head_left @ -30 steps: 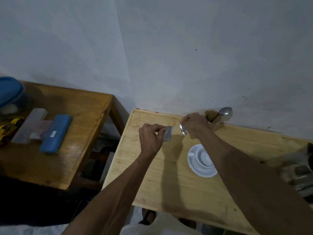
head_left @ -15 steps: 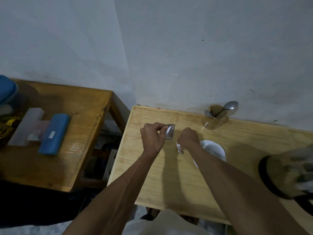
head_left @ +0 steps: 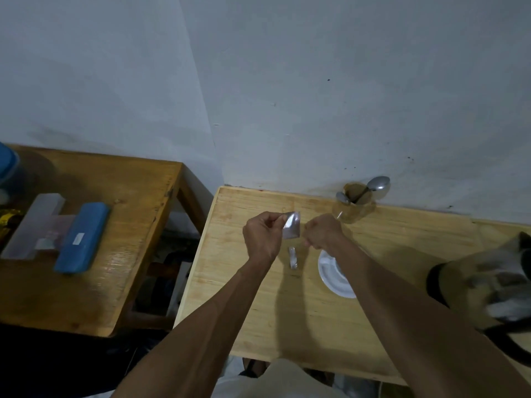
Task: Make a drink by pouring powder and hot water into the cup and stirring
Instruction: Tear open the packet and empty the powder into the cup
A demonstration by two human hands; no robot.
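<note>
My left hand (head_left: 263, 235) pinches a small silver powder sachet (head_left: 291, 228) above the light wooden table (head_left: 287, 311). Just right of the sachet is my right hand (head_left: 323, 231), its fingers curled shut with nothing visible in them. A thin torn silver strip (head_left: 293, 257) lies on the table below the sachet. The white cup and saucer (head_left: 332, 278) sit to the right of the strip, half hidden by my right forearm.
A glass holding spoons (head_left: 355, 206) stands at the wall behind my right hand. A kettle (head_left: 488, 291) sits blurred at the right edge. A darker side table (head_left: 129, 254) to the left carries a blue case (head_left: 82, 238) and a clear box (head_left: 31, 225).
My right hand let go of the torn strip, which now lies on the table, and rose back beside the sachet. My left hand kept holding the sachet.
</note>
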